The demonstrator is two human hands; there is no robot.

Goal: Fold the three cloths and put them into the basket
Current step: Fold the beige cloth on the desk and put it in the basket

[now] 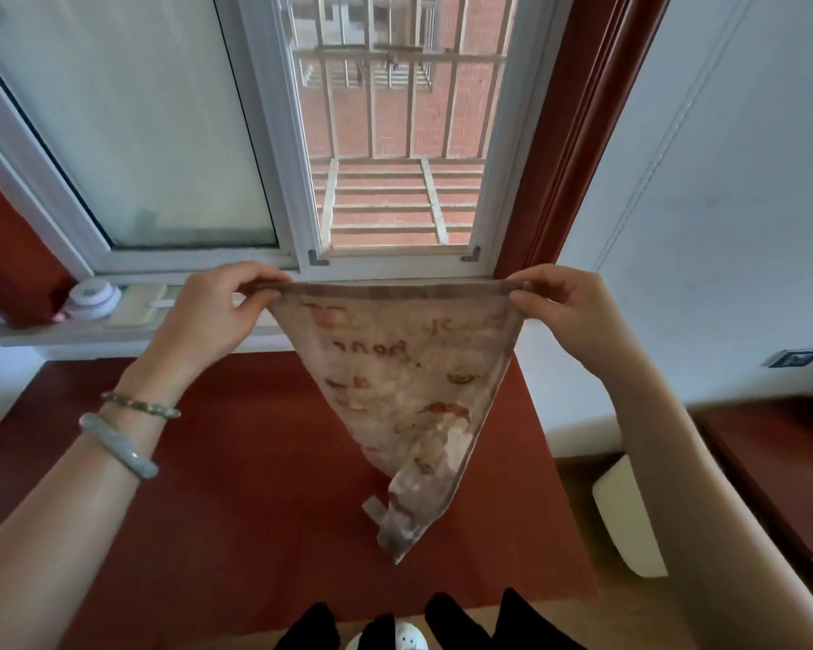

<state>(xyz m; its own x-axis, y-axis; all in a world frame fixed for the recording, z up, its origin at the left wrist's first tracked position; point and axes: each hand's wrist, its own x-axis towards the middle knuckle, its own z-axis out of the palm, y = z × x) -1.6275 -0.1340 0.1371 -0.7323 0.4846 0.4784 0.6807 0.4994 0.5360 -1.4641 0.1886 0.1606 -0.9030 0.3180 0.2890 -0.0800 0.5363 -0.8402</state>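
Observation:
A thin beige cloth [404, 382] with faded red print hangs in the air above the red-brown table [254, 462]. It is stretched out by its top edge and droops to a point near the table top. My left hand [217, 316] pinches the cloth's left top corner. My right hand [564, 312] pinches the right top corner. Both hands are raised in front of the window. No basket and no other cloths are in view.
A window [386, 133] with a white frame and outer bars fills the wall ahead. On the sill at the left stand a small round pink-white container [90, 297] and a flat white object [137, 307]. A white rounded object [625, 518] stands on the floor at the right.

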